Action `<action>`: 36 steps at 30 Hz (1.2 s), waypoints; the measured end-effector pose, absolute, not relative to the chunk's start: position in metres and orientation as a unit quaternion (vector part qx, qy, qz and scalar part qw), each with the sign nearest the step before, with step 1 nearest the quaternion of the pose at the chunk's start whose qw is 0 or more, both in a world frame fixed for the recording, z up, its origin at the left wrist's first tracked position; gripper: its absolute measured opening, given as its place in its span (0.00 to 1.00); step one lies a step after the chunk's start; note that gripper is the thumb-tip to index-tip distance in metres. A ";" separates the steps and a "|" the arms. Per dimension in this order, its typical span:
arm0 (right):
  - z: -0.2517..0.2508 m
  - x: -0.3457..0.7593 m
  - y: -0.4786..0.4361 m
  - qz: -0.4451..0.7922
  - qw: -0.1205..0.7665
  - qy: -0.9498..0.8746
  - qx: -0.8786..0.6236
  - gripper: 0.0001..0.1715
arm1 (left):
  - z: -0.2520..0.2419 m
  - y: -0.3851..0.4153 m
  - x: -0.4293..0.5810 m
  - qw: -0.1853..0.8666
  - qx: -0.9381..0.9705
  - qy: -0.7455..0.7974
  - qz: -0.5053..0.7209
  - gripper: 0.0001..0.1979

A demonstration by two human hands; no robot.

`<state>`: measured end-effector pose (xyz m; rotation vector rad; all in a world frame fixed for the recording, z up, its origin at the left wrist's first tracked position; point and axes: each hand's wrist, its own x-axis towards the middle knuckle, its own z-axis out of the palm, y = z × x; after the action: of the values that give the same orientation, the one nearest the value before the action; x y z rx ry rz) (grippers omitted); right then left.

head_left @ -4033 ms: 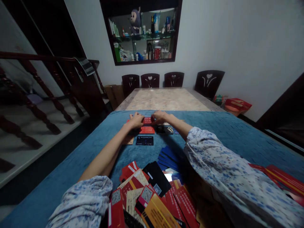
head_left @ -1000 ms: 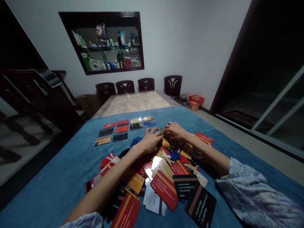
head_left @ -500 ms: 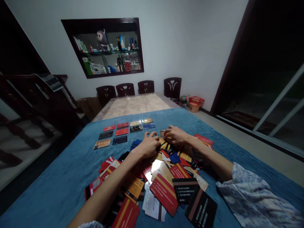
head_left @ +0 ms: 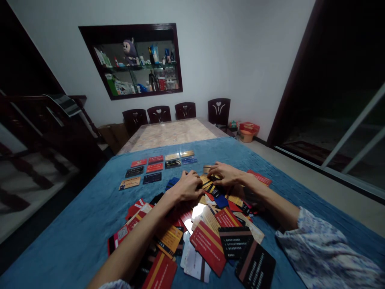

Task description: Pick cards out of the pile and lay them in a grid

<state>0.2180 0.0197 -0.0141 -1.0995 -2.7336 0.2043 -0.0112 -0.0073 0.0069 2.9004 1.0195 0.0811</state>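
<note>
A loose heap of cards in red, black, gold, white and blue lies on the blue cloth, a red card with gold stripes (head_left: 207, 247) and a black card (head_left: 255, 265) near its front. At the heap's far side my left hand (head_left: 189, 186) rests with curled fingers; what its fingertips touch is hidden. Just right of it, my right hand (head_left: 223, 174) has bent fingers over gold and black cards (head_left: 209, 183); whether it grips one is unclear. Beyond my left hand, several cards lie separately in rows, including a black card (head_left: 173, 163) and an orange card (head_left: 129, 183).
The blue cloth (head_left: 75, 216) covers the near part of a stone-topped table (head_left: 171, 132). Dark chairs (head_left: 219, 112) stand at its far end. A wall niche (head_left: 130, 94) holds bottles and a plush toy. A wooden railing is at left, a red-and-orange container (head_left: 246, 132) at right.
The fingers of my left hand have drawn in and lowered slightly. My right hand has shifted slightly right, showing more of the gold and black cards beneath. The cards in rows have not moved.
</note>
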 end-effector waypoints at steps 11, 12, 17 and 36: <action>-0.022 0.221 0.024 0.055 0.127 -0.927 -0.348 0.15 | 0.004 -0.003 -0.013 0.045 0.938 0.341 0.030 0.09; -0.023 0.222 0.025 0.055 0.135 -0.929 -0.340 0.14 | 0.005 -0.003 -0.013 0.044 0.938 0.342 0.029 0.09; -0.025 0.222 0.029 0.027 0.166 -0.939 -0.300 0.14 | 0.011 -0.002 -0.018 0.046 0.934 0.354 0.032 0.10; -0.027 0.214 0.027 -0.058 0.266 -0.887 -0.373 0.16 | 0.001 0.015 -0.024 0.074 0.895 0.398 0.185 0.18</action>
<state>0.2141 0.0267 -0.0269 -1.0069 -2.3949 -0.1567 -0.0237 0.0145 0.0006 2.6882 1.1957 0.5552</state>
